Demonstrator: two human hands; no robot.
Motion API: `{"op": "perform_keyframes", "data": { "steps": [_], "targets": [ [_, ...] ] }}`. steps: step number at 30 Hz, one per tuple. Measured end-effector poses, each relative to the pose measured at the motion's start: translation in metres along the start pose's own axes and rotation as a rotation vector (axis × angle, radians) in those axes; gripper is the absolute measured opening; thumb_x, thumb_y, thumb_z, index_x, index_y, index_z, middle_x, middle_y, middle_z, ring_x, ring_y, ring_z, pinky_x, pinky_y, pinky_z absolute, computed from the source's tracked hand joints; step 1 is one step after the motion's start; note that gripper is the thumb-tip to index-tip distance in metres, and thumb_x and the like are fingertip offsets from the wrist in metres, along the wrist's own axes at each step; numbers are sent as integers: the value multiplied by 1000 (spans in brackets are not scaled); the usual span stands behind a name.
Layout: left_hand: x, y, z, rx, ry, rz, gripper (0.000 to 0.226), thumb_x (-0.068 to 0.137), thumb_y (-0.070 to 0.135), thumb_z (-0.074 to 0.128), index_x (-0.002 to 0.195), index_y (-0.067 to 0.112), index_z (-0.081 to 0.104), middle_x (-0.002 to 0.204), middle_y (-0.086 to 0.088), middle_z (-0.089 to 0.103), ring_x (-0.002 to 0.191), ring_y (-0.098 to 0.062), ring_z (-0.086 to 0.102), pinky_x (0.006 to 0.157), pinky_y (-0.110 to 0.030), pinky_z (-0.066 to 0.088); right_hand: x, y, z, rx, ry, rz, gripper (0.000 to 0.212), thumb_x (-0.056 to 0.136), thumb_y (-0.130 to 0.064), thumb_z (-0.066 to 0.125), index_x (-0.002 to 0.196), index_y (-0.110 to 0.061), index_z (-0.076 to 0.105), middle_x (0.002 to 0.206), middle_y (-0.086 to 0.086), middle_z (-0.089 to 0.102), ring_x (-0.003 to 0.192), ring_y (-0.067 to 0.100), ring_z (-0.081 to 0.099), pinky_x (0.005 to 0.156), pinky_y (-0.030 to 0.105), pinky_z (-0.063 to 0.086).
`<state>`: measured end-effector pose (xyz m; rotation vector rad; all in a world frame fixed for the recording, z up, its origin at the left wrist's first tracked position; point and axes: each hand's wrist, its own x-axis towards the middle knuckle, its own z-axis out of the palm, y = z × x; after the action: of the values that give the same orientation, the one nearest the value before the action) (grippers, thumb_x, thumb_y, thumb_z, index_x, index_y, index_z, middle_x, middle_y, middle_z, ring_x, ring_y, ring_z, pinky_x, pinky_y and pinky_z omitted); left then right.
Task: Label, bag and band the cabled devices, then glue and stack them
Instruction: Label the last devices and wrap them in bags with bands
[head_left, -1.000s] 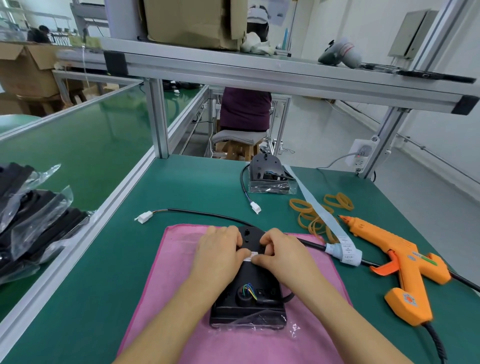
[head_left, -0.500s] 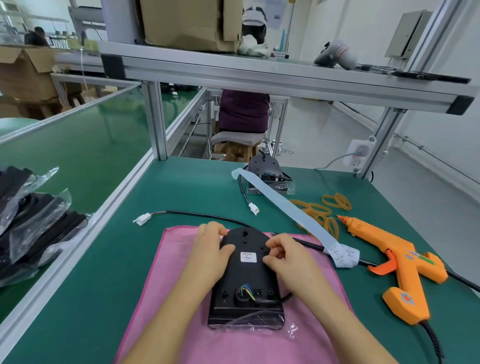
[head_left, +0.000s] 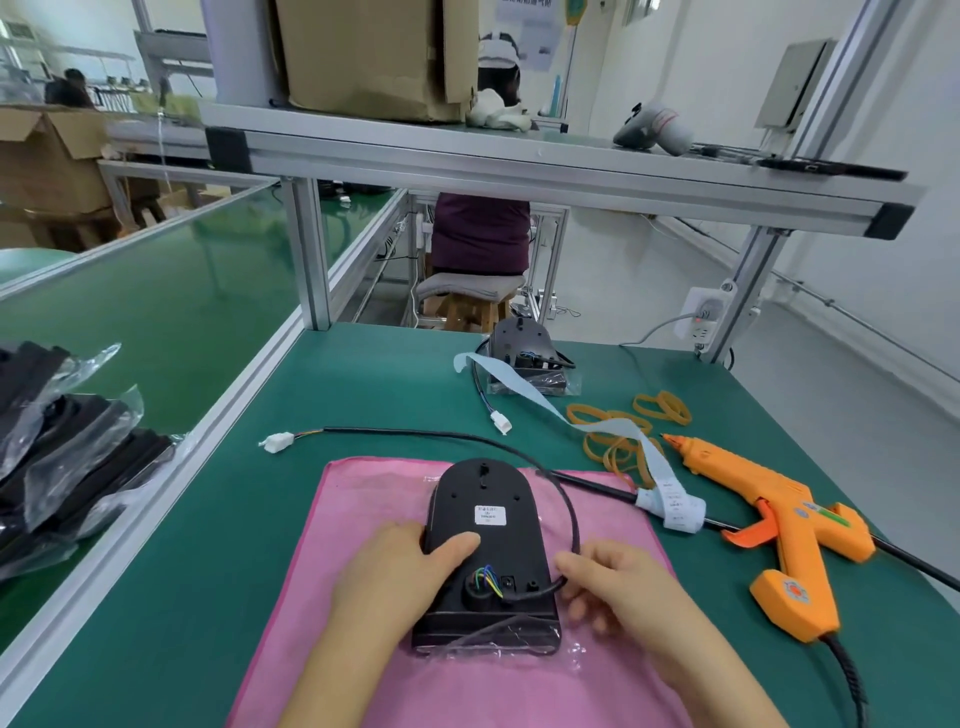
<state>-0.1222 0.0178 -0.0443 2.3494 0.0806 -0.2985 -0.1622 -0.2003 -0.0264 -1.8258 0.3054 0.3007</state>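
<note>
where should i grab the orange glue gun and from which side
Take the glue gun by its thick handle, coming from above on the right. It lies flat on its side on the green table, nozzle pointing away and left, so the handle end is nearest; the cord leaves its base, so keep above that.

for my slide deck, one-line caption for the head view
Left hand holds a labelled black device on a pink cloth while the right hand grips its cable.

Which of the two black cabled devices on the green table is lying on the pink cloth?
The nearer black plastic device, bearing a small white label; the farther black device sits directly on the green table.
</note>
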Motion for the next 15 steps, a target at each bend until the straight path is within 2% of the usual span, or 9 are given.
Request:
{"op": "perform_keyframes", "data": {
  "steps": [3,7,10,12,15],
  "targets": [
    [0,-2,0,-36,7,13,41,86,63,52,89,24,66,97,-1,69,92,-21,66,87,-39,52,-1,-2,8,186,32,-85,8,92,-15,61,86,-10,65,71,-4,72,64,5,65,59,19,51],
    [-1,-2,1,-37,-7,26,41,89,60,50,100,24,66,102,-1,67,96,-21,64,90,-40,51,0,-5,17,171,92,-184,13,92,-8,59,92,-16,70,81,-10,75,74,-4,67,61,4,44],
    [1,-1,2,-62,-31,42,39,92,55,48,106,23,66,105,0,67,99,-20,64,92,-39,50,1,-8,21,193,77,-188,14,92,-6,59,91,-15,71,86,-7,76,80,1,69,66,8,47],
    [3,1,1,-69,-37,33,37,96,51,45,98,20,65,98,2,69,92,-18,64,86,-35,51,3,-10,22,164,79,-202,14,92,-8,60,90,-16,71,85,-10,76,80,-2,68,66,6,46],
    [7,3,-4,-89,-28,-9,36,97,49,44,80,19,54,81,6,61,75,-12,57,64,-26,41,3,-13,22,117,102,-232,14,92,-11,61,86,-19,71,83,-18,74,77,-10,65,63,2,43]
  ]
}}
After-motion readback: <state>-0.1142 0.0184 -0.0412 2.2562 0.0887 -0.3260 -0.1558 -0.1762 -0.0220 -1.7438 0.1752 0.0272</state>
